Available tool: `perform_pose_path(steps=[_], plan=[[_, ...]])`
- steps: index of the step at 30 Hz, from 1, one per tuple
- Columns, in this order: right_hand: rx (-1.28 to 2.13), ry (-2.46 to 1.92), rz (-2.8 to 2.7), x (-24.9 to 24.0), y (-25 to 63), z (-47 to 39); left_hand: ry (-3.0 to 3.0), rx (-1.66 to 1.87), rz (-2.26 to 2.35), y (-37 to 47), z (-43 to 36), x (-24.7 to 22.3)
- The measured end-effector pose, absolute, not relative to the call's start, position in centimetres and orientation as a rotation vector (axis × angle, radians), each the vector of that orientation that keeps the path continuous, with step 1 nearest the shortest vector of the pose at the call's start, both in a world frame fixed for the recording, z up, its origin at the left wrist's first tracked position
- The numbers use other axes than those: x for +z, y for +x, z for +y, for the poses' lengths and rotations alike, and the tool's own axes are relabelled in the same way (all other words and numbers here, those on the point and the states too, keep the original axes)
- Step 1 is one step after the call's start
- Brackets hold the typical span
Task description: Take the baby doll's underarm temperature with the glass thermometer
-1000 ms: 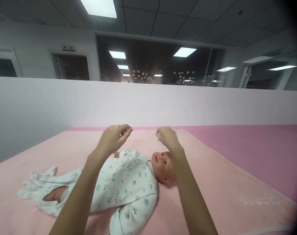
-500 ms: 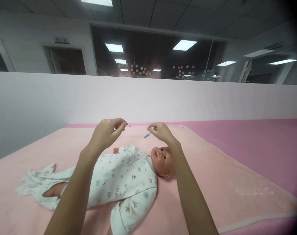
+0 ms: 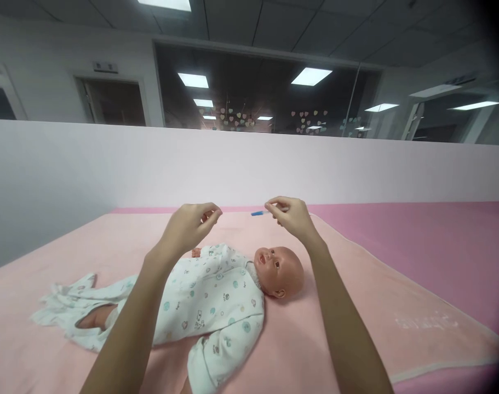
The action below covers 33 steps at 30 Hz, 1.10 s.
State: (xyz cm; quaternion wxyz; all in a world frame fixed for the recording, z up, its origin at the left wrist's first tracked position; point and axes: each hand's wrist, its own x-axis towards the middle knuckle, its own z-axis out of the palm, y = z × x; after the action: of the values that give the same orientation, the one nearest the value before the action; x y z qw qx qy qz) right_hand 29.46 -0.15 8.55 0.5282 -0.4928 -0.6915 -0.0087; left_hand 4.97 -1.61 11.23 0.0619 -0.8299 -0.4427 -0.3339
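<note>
Held above the doll's chest, my left hand [image 3: 195,223] has its thumb and forefinger pinched together; I cannot make out anything between them. Higher and to the right, my right hand [image 3: 288,213] pinches a thin white stick with a blue end [image 3: 257,213]. The blue end points left, toward my left hand, and the two hands are apart. Below them a baby doll [image 3: 280,272] lies on its back, head to the right, in a white printed romper [image 3: 208,298]. One bare leg of the doll shows through the opened romper leg, and my left forearm covers part of its lower body.
The doll lies on a peach blanket [image 3: 348,306] with pale lettering at the right. Under the blanket is a pink surface [image 3: 438,241]. A low white wall [image 3: 249,167] runs along the back, with a window and doors beyond it.
My right hand has moved right and slightly up with the stick, which has turned nearly level and shows more. My left hand has shifted slightly right and down, still pinched. The doll's head is uncovered.
</note>
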Motion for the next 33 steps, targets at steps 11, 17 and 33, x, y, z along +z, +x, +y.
perform_pose_path(steps=[11, 17, 33], plan=[[-0.067, -1.854, -1.520, -4.9, 36.3, -9.0, -2.861, -0.549, -1.222, 8.8, -0.7, 5.4], [-0.049, -2.043, -1.594, -10.8, 37.0, -10.4, -2.897, -0.648, -1.215, 8.6, -0.7, -0.1], [-0.392, -1.149, -1.829, 0.2, 21.2, -4.3, -2.997, -1.104, -1.291, 7.5, -0.7, -2.1]])
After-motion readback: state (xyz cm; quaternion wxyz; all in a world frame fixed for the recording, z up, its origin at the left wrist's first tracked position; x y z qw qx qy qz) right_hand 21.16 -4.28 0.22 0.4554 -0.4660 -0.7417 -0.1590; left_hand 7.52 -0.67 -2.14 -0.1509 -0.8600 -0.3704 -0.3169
